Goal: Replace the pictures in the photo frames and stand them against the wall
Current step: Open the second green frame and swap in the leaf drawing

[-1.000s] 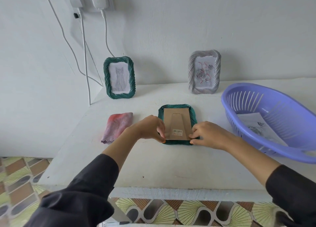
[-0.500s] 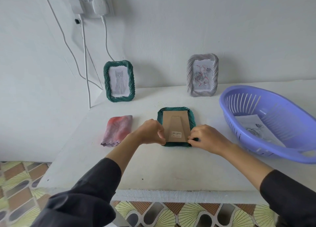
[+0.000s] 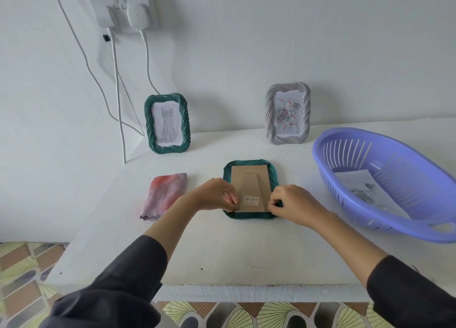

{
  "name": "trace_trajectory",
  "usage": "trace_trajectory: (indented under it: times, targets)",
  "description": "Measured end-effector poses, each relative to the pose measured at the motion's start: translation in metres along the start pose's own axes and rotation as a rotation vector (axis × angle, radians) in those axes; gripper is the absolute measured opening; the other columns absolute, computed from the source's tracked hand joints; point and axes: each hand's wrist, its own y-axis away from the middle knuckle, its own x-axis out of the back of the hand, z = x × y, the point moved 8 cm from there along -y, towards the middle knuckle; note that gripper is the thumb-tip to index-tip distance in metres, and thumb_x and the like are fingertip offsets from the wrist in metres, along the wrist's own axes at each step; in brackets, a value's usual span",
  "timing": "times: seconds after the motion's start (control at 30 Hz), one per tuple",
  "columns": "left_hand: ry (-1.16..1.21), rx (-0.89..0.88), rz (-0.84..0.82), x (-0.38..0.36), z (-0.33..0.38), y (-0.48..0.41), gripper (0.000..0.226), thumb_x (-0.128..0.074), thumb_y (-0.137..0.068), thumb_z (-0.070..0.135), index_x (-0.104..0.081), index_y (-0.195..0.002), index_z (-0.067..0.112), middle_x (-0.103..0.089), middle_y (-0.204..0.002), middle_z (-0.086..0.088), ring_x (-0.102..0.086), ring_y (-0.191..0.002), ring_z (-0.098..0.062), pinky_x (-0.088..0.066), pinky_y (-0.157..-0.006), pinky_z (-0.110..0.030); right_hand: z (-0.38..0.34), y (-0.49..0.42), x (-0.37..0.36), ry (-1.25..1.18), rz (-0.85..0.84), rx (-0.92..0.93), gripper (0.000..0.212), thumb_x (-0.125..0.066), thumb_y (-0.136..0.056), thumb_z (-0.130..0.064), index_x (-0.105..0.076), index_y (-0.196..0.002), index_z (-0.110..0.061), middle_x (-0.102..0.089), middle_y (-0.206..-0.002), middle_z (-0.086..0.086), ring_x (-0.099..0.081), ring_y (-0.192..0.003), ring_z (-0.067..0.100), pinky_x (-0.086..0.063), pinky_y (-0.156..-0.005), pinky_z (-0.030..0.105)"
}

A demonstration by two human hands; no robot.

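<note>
A green photo frame [image 3: 272,171] lies face down on the white counter [image 3: 234,253], its brown cardboard back [image 3: 249,179] with a barcode sticker facing up. My left hand [image 3: 217,195] pinches the back's lower left corner. My right hand [image 3: 293,204] pinches its lower right corner. Against the wall stand a green frame with a cat drawing [image 3: 167,126] and a grey frame with a rose picture [image 3: 287,114].
A purple plastic basket [image 3: 350,140] at the right holds printed pictures [image 3: 362,185]. A folded pink cloth [image 3: 164,194] lies left of the frame. White cables [image 3: 118,98] hang from a wall socket [image 3: 123,6]. Patterned floor tiles show below the counter's front edge.
Both hands stay at the lower corners of the cardboard back, with the fingers shifted slightly. The view has tilted upward a little.
</note>
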Motion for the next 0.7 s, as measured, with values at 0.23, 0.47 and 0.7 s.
trace_trajectory:
  times: [0.23,0.47,0.7]
  targets:
    - [0.118,0.112,0.477,0.047,-0.019,-0.019,0.018,-0.059,-0.088,0.017,-0.072,-0.098,0.014,-0.069,-0.098,0.002,-0.054,-0.069,-0.002,-0.042,-0.066,-0.012,0.023,-0.055,0.032,-0.194,0.139,-0.204,0.023,-0.055,-0.09,-0.015,-0.067,-0.108,-0.008,-0.061,-0.103,0.009,-0.057,-0.091,0.022,-0.04,-0.078,0.026]
    - [0.06,0.225,0.479,0.042,-0.039,-0.062,0.037,-0.048,-0.096,0.02,-0.052,-0.132,0.01,-0.048,-0.14,-0.01,-0.045,-0.128,-0.026,-0.033,-0.108,-0.031,0.044,-0.105,-0.004,-0.073,0.067,-0.413,0.014,-0.047,-0.092,-0.005,-0.058,-0.098,0.001,-0.048,-0.117,0.016,-0.052,-0.107,0.033,-0.044,-0.086,0.035]
    - [-0.005,0.137,0.457,0.034,-0.037,-0.078,0.034,-0.049,-0.096,0.02,-0.058,-0.127,0.011,-0.061,-0.127,-0.007,-0.054,-0.117,-0.023,-0.041,-0.095,-0.026,0.055,-0.103,-0.007,-0.179,0.152,-0.434,0.017,-0.051,-0.093,-0.014,-0.064,-0.094,-0.003,-0.058,-0.106,0.014,-0.057,-0.104,0.031,-0.044,-0.08,0.031]
